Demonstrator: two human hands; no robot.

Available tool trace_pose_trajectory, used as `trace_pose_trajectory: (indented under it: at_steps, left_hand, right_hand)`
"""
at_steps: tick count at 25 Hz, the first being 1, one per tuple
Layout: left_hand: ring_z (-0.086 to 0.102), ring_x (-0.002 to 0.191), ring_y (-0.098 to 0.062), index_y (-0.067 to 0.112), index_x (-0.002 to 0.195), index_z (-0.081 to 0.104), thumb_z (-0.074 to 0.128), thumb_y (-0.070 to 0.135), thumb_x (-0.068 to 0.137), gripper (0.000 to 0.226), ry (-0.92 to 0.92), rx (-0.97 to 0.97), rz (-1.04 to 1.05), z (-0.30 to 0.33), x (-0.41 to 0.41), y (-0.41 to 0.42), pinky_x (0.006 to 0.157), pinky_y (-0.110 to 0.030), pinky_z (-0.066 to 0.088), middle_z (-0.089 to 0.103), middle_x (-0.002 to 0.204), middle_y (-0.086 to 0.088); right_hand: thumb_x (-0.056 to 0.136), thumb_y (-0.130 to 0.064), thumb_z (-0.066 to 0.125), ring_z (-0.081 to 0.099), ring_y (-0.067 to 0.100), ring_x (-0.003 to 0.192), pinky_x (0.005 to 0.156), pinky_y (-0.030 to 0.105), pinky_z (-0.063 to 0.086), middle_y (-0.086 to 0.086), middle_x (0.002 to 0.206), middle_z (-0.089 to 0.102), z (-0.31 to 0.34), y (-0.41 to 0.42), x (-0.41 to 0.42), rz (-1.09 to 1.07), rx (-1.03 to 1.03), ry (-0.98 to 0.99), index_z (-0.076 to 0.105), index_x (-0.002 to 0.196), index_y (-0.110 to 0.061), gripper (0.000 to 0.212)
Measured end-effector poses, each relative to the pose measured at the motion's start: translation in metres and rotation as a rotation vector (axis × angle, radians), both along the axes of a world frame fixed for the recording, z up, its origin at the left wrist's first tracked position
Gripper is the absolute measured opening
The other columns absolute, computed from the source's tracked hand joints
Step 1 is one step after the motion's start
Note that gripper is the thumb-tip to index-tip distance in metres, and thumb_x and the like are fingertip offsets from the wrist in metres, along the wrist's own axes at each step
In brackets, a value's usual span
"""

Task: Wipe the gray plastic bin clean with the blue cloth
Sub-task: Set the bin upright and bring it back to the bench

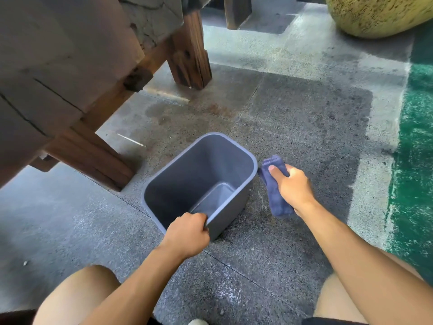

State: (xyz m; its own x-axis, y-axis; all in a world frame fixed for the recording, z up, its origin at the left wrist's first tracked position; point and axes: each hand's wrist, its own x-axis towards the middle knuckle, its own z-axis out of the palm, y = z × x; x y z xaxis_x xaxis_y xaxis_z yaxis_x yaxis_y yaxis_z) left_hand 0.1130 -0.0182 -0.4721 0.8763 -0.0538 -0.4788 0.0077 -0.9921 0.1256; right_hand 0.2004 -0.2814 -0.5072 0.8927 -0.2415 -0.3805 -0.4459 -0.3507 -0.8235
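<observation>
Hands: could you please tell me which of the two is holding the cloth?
The right hand grips the blue cloth beside the bin; the left hand grips the bin's near rim instead.

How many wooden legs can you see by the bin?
3: one left of the bin at, one beyond it at, one at the top edge. Others may be hidden.

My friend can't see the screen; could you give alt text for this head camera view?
A person's left hand grips the near rim of an empty gray plastic bin on a concrete floor, while the right hand holds a folded blue cloth beside it.
</observation>
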Motion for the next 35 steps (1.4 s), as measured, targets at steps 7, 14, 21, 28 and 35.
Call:
trace_pose_trajectory:
  at_steps: [7, 14, 21, 28, 35]
  left_hand:
    - [0.069, 0.091, -0.03, 0.021, 0.096, 0.064, 0.031, 0.081, 0.086, 0.069, -0.178, 0.032, 0.111, 0.018, 0.005, -0.022, 0.078, -0.038, 0.056, 0.074, 0.092, -0.002]
    - [0.065, 0.085, -0.013, 0.02, 0.088, 0.069, 0.051, 0.065, 0.091, 0.049, -0.002, -0.899, 0.527, 0.069, 0.018, -0.06, 0.081, -0.038, 0.056, 0.072, 0.088, 0.003]
    - [0.068, 0.078, -0.019, 0.013, 0.112, 0.066, 0.064, 0.034, 0.093, 0.029, 0.44, -1.504, 1.035, 0.206, -0.013, -0.062, 0.071, -0.033, 0.053, 0.068, 0.104, -0.018]
    - [0.069, 0.075, -0.013, 0.011, 0.108, 0.071, 0.059, 0.009, 0.099, 0.016, 0.337, -1.432, 1.168, 0.364, -0.041, -0.045, 0.064, -0.028, 0.055, 0.074, 0.091, -0.005]
    - [0.072, 0.062, -0.017, 0.006, 0.1, 0.069, 0.06, 0.006, 0.099, 0.009, 0.257, -1.261, 1.276, 0.499, -0.06, -0.005, 0.057, -0.036, 0.062, 0.074, 0.079, -0.009]
  right_hand:
    - [0.1, -0.041, 0.06, 0.075, 0.023, 0.102, 0.096, 0.049, 0.057, 0.002, 0.104, 0.079, 0.019, 0.005, -0.016, -0.022, 0.395, -0.1, 0.07, 0.109, -0.024, 0.022]
    - [0.095, -0.032, 0.061, 0.07, 0.027, 0.104, 0.099, 0.046, 0.054, 0.016, 0.117, 0.074, 0.095, 0.032, -0.047, -0.132, 0.807, -0.037, 0.067, 0.118, -0.008, 0.034]
    - [0.08, -0.052, 0.075, 0.058, 0.047, 0.127, 0.11, 0.067, 0.041, 0.031, 0.133, 0.063, 0.209, 0.074, -0.074, -0.229, 1.039, 0.268, 0.065, 0.132, -0.007, 0.07]
    - [0.101, -0.029, 0.061, 0.072, 0.029, 0.109, 0.1, 0.051, 0.055, 0.013, 0.118, 0.074, 0.359, 0.1, -0.1, -0.144, 0.779, 0.313, 0.065, 0.119, -0.018, 0.022]
    - [0.093, -0.052, 0.065, 0.069, 0.018, 0.108, 0.1, 0.047, 0.055, 0.002, 0.12, 0.066, 0.496, 0.136, -0.124, -0.009, 0.472, 0.343, 0.05, 0.134, -0.026, 0.051]
